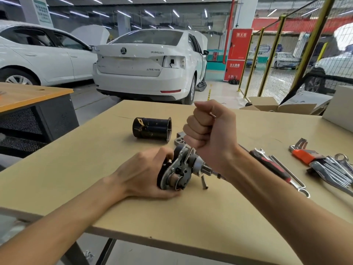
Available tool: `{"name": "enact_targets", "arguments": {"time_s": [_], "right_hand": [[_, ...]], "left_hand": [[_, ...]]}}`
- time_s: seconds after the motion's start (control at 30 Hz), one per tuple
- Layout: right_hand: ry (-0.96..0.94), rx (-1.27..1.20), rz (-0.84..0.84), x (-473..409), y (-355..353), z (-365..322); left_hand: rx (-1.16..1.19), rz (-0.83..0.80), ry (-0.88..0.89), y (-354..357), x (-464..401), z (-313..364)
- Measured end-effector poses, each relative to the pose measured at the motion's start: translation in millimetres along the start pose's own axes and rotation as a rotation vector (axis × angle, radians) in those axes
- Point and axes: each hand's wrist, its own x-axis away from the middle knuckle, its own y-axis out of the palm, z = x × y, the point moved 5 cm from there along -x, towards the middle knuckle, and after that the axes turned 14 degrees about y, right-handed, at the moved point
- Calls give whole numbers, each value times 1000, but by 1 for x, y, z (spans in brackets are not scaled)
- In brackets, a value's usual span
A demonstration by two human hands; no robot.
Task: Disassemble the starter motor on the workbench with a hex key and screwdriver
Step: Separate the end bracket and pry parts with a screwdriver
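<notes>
Two hands are working on a half-opened starter motor on the workbench.

The starter motor [179, 169] is lying on its side near the front middle of the workbench [95, 150]; its grey metal end plate and inner shaft are showing. The left hand [147, 173] is gripping its dark body with curled fingers. The right hand [208, 129] is closing in a fist around a thin tool, standing over the motor. The black cylindrical housing [151, 128] is lying apart behind it, and a small bolt [204, 182] is lying just beside the motor.
</notes>
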Motion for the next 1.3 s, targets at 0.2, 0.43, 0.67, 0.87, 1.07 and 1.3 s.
{"name": "enact_targets", "arguments": {"time_s": [0.2, 0.43, 0.67, 0.87, 1.07, 1.3], "right_hand": [[-1, 155, -27, -3, 5, 8], [-51, 137, -12, -7, 5, 3], [19, 258, 61, -12, 6, 16], [-65, 297, 39, -15, 10, -2], [-17, 237, 86, -17, 4, 12], [7, 189, 112, -18, -1, 22]], "left_hand": [[39, 19, -65, 5, -1, -6], [111, 29, -107, 6, -3, -10], [127, 39, -116, 7, -4, -11], [132, 36, -125, 7, -4, -11], [121, 36, -109, 6, -4, -9], [113, 26, -83, 6, -5, -8]]}}
